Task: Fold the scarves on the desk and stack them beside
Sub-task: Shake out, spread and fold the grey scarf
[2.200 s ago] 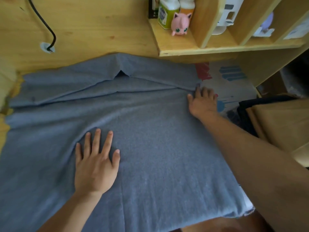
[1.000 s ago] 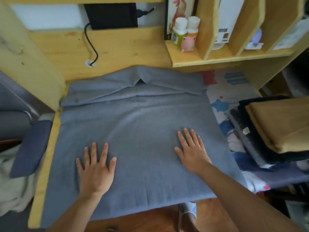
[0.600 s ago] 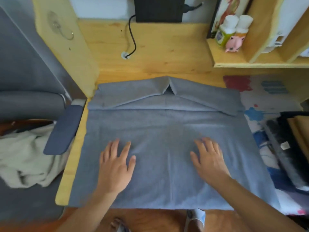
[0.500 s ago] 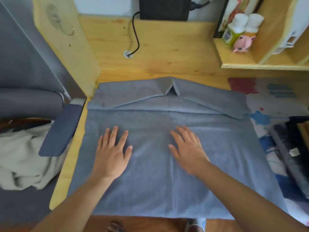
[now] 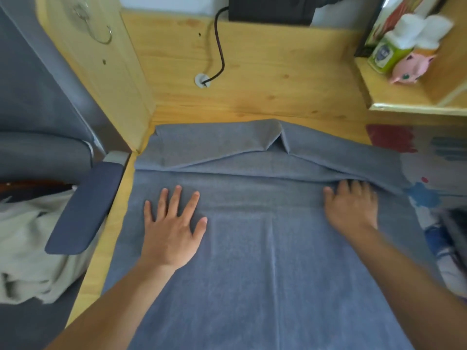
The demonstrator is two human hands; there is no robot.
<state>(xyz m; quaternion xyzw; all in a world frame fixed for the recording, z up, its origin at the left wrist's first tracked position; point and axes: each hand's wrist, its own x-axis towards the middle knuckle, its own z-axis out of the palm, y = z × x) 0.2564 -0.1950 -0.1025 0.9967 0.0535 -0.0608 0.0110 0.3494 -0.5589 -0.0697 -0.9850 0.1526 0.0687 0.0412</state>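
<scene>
The grey-blue scarf [image 5: 273,248] lies spread flat over the wooden tabletop [image 5: 108,228], covering most of it from the near edge to the back. The left hand [image 5: 171,231] rests palm-down on the scarf's left half; its fingers [image 5: 174,200] are straight, spread and released, with the cloth directly beneath them and nothing gripped. The right hand [image 5: 352,210] lies on the scarf's right half, slightly farther back. Its fingertips reach the edge of a folded-over flap of the scarf and partly disappear at that fold; whether they are grasping the flap or only pressing against it cannot be told. A centre crease runs down the scarf between the two hands. Behind the hands, the far band of the scarf is doubled back in two flaps that meet in a small peak near the middle. Farther back stand a wooden back panel with a black cable [image 5: 219,51], and at right a shelf [image 5: 394,102] carrying a pink figurine [image 5: 409,68] and bottles [image 5: 394,44].
</scene>
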